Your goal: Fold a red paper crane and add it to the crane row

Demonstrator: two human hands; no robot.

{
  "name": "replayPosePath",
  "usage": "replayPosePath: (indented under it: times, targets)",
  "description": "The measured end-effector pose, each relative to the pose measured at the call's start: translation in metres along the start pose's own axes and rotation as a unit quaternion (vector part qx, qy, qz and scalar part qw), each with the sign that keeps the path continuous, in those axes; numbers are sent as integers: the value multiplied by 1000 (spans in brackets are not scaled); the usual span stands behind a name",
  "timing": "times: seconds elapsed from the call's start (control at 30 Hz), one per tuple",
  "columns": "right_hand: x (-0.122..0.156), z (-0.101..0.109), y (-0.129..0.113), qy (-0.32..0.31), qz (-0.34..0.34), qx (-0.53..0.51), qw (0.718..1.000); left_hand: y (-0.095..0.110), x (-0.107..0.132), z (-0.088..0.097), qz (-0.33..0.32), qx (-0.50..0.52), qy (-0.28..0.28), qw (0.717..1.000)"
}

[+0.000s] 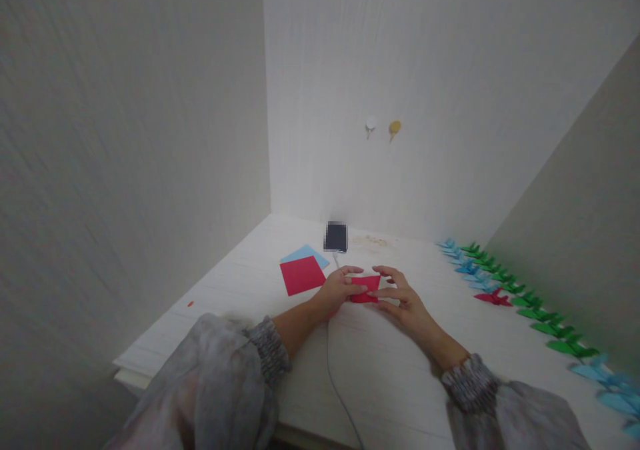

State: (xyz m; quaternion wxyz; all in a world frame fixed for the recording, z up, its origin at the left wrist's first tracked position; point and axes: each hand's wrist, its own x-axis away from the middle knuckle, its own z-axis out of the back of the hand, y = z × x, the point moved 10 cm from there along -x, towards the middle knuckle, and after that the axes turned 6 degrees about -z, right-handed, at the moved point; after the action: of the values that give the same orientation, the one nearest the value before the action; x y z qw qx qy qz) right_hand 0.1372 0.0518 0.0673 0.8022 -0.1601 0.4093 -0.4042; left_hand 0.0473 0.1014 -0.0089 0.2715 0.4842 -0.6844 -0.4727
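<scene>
A folded piece of red paper is held between both hands just above the white table. My left hand grips its left side, with the thumb lying across the paper's face. At its right edge, my right hand pinches the paper with thumb and fingers, the index finger raised over the top corner. Left of my hands, a flat red sheet lies partly over a light blue sheet.
Rows of folded paper birds, green, blue and one red, line the right side. A dark device with a white cable sits near the back wall. Two hooks hang there. A small orange scrap lies left.
</scene>
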Motion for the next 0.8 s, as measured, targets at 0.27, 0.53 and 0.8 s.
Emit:
replayPosePath:
  times: [0.27,0.53,0.8]
  targets:
    - [-3,8,27,54,-75,-80,993,4,-1,-7,-31,42,-41,998]
    - [4,-7,58,67,-184,-172,966,5,0,-16,-24,27,-80,996]
    - [7,-4,50,80,-218,-92,968,4,3,-22,-20,41,-108,993]
